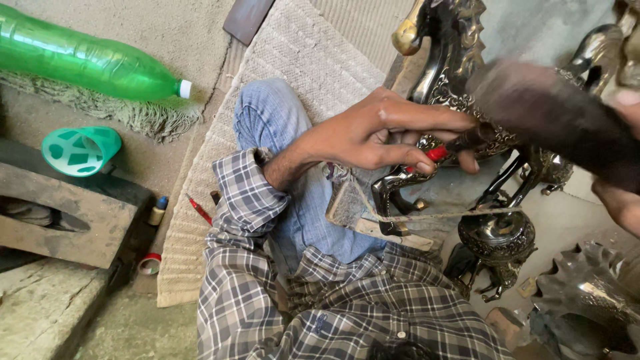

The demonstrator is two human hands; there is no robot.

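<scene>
the left hand [373, 137] pinches a small tool [460, 143], closed on it, long axis pointing away to the horse figure [447, 73] just past the fingertips. the right hand [620, 193] is blurred at the far side; i cannot tell its grip.

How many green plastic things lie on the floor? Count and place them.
2: a green bottle lying top left, a green cup below it. More may be hidden.

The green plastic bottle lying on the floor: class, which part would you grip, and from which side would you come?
Probably grip the green plastic bottle around its wide body, coming from above. It lies on its side on the floor beside the fringed mat, so the rounded flank faces up and is free. The white cap end tapers and offers less to hold.
</scene>
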